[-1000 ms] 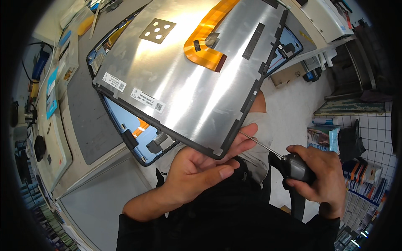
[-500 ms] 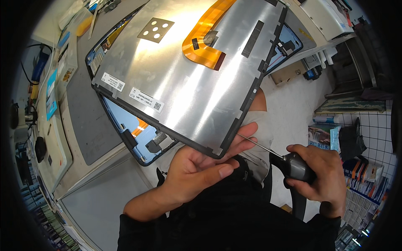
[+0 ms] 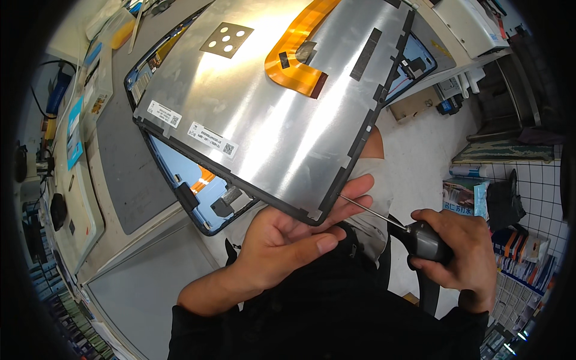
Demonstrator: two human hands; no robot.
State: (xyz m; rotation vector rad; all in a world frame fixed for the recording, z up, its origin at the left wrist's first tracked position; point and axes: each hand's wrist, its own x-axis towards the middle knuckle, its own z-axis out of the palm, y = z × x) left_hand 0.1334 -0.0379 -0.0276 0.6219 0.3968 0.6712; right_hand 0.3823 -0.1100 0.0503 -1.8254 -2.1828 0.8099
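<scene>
A tablet screen panel [image 3: 258,138], silver metal on its back with a black edge, lies tilted across the middle. An orange ribbon cable [image 3: 297,78] is stuck on it, beside two white labels. My left hand [image 3: 276,246] supports the panel's near corner, thumb on the near side and fingers reaching under and past the edge. My right hand [image 3: 462,246] is wrapped round the dark grey bulb-shaped handle of a screwdriver [image 3: 427,240]. The thin metal shaft points left, and its tip meets the panel's right edge near that corner. Beneath the panel sits a blue tablet housing [image 3: 213,207], partly covered.
A grey mat [image 3: 129,186] lies on the bench at left. Further left are a white tray [image 3: 78,222] and clear plastic boxes with tools. A white device [image 3: 468,27] stands at the far right of the bench. A white wire grid [image 3: 540,174] and packed goods line the right side.
The panel has shifted slightly to the right and up at its near corner. Both hands stay in nearly the same place, with the screwdriver tip still at the panel's edge.
</scene>
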